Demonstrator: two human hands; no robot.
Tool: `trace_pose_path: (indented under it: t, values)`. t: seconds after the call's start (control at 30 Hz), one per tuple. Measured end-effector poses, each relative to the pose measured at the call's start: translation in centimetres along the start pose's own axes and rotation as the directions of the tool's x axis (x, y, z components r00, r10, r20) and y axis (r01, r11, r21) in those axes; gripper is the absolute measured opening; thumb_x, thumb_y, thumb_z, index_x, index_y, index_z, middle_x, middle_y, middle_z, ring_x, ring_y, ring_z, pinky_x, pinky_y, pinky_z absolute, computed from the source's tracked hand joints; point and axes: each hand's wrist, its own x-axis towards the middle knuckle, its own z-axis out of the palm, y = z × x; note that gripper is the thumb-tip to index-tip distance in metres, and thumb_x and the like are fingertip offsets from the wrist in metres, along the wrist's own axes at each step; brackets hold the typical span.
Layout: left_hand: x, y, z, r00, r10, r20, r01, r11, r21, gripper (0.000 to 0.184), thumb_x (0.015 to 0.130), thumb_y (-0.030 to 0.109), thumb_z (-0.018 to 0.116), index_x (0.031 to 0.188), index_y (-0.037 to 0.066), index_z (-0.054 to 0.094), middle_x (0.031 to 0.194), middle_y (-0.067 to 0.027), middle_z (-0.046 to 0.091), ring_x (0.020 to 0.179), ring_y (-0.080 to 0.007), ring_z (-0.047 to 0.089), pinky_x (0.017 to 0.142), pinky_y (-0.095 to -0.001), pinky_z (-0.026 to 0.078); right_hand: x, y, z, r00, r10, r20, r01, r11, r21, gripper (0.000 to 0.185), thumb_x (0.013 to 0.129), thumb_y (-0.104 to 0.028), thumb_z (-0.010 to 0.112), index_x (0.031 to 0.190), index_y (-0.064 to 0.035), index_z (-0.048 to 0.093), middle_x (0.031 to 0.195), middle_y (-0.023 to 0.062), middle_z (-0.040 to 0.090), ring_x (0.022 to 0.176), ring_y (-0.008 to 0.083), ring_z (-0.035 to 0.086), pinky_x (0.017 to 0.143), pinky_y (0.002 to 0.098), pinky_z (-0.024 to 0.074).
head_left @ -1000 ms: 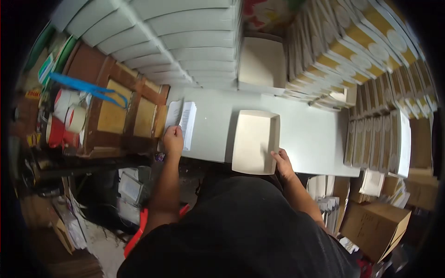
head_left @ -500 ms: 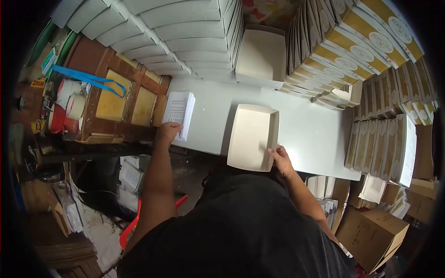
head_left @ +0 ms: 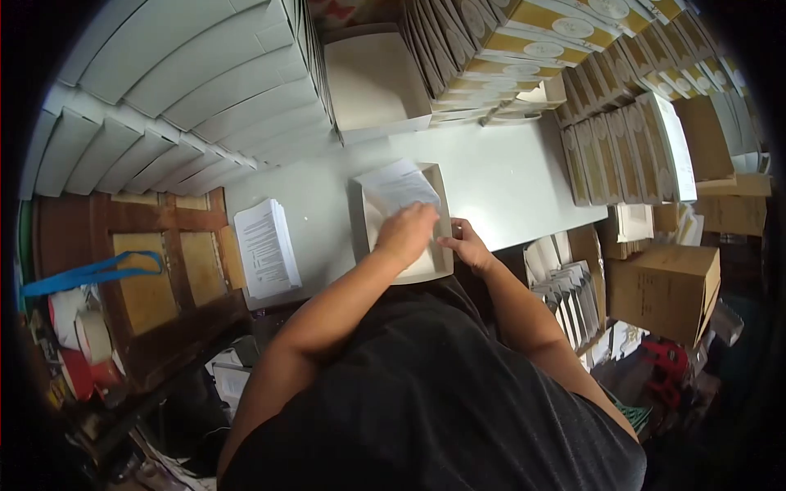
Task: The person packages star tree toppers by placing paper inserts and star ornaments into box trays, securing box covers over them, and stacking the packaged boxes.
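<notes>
A cream cardboard box tray (head_left: 424,268) lies open side up at the table's front edge. My left hand (head_left: 405,233) is over it, fingers closed on a printed sheet of paper (head_left: 397,180) that slants into the tray's far part. My right hand (head_left: 470,245) is at the tray's right wall, its thumb on the rim and its fingers curled on the outer side. A stack of printed sheets (head_left: 266,250) lies to the left on the table.
White boxes (head_left: 205,74) are piled at the back left. Another open box tray (head_left: 377,82) stands at the back, beside gold-and-white printed boxes (head_left: 524,49). A wooden cabinet piece (head_left: 147,270) is at the left, and a brown carton (head_left: 663,290) sits low at the right.
My left hand has moved right from the paper stack to the tray, bringing a sheet. My right hand stays by the tray's right wall. The view has turned.
</notes>
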Motion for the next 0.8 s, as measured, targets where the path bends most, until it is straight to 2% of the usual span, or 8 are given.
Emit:
trace_pose_path:
  t: [0.03,0.1,0.2,0.33,0.43,0.6,0.7,0.8]
  values:
    - [0.1,0.1,1.4,1.0,0.012,0.007,-0.012,1.0,-0.007,0.016,0.099,0.018,0.06,0.106,0.005,0.067,0.101,-0.0139,0.07,0.089,-0.0379,0.067,0.078,-0.0477,0.054,0.2,0.2,0.2,1.0,-0.003,-0.015,0.002,0.999,-0.038,0.068,0.093,-0.017,0.073,0.149,0.0005,0.039,0.121,0.022,0.061,0.11,0.0313,0.062,0.098,0.0389,0.0515]
    - [0.1,-0.2,3.8,0.906,-0.149,0.396,0.122,0.988,0.094,0.015,0.098,0.014,0.057,0.106,0.003,0.065,0.102,-0.0166,0.069,0.094,-0.04,0.068,0.08,-0.0492,0.055,1.3,0.1,0.2,0.999,-0.023,-0.046,0.018,0.995,-0.1,0.065,0.09,-0.018,0.072,0.147,-0.001,0.045,0.113,0.0211,0.064,0.104,0.0303,0.064,0.095,0.0376,0.0538]
    - [-2.6,-1.5,5.4,0.842,-0.128,0.524,0.066,0.989,0.136,0.023,0.099,0.011,0.05,0.115,0.002,0.064,0.105,-0.02,0.069,0.095,-0.0425,0.07,0.081,-0.0525,0.057,1.9,0.4,-0.4,0.996,-0.053,-0.072,0.043,0.989,-0.141,0.061,0.087,-0.016,0.07,0.144,-0.0019,0.051,0.111,0.0194,0.066,0.101,0.0295,0.065,0.093,0.0373,0.054]
    - [-2.1,-3.6,5.0,0.943,-0.161,0.291,0.083,0.962,0.261,0.027,0.095,0.006,0.052,0.121,0.0,0.059,0.112,-0.0217,0.066,0.098,-0.0449,0.068,0.087,-0.0528,0.057,1.8,1.4,-0.3,0.994,-0.071,-0.078,0.055,0.979,-0.194,0.055,0.079,-0.016,0.066,0.132,-0.0026,0.064,0.114,0.0164,0.07,0.099,0.0294,0.066,0.09,0.0374,0.0545]
    - [-0.9,-4.7,4.8,0.9,-0.231,0.369,0.145,0.959,0.245,0.041,0.088,0.009,0.055,0.129,0.002,0.055,0.124,-0.0249,0.061,0.11,-0.0468,0.063,0.098,-0.0518,0.052,1.1,0.9,-0.7,0.994,-0.087,-0.069,0.072,0.979,-0.192,0.055,0.079,-0.021,0.068,0.132,-0.0032,0.066,0.114,0.0168,0.072,0.101,0.0296,0.067,0.091,0.0374,0.0556]
    - [-1.2,-3.1,4.2,0.925,-0.07,0.375,-0.071,0.934,0.35,0.047,0.086,0.028,0.072,0.119,-0.002,0.058,0.117,-0.0249,0.059,0.105,-0.0429,0.06,0.096,-0.0493,0.051,-0.3,2.9,-1.0,0.96,-0.192,-0.203,0.142,0.961,-0.239,0.076,0.085,-0.058,0.079,0.135,-0.0016,0.065,0.12,0.0167,0.068,0.101,0.0279,0.065,0.089,0.0363,0.0545]
    - [-1.7,-3.1,5.0,0.915,-0.114,0.387,-0.025,0.941,0.337,0.041,0.086,0.015,0.065,0.123,-0.001,0.056,0.119,-0.0245,0.058,0.106,-0.045,0.061,0.098,-0.0505,0.05,-2.8,5.2,-4.3,0.957,-0.167,-0.236,0.151,0.985,-0.082,0.07,0.086,-0.053,0.079,0.134,-0.003,0.065,0.122,0.0183,0.066,0.104,0.0296,0.065,0.092,0.037,0.0543]
    - [-1.6,-2.2,5.8,0.912,-0.217,0.349,0.069,0.918,0.391,0.048,0.087,0.015,0.063,0.131,-0.001,0.053,0.121,-0.0241,0.057,0.107,-0.0463,0.061,0.099,-0.0507,0.05,-7.4,9.6,-11.6,0.753,-0.254,-0.607,0.078,0.95,-0.301,0.05,0.084,-0.033,0.074,0.125,-0.0045,0.068,0.118,0.0206,0.065,0.108,0.0377,0.063,0.098,0.0431,0.0527]
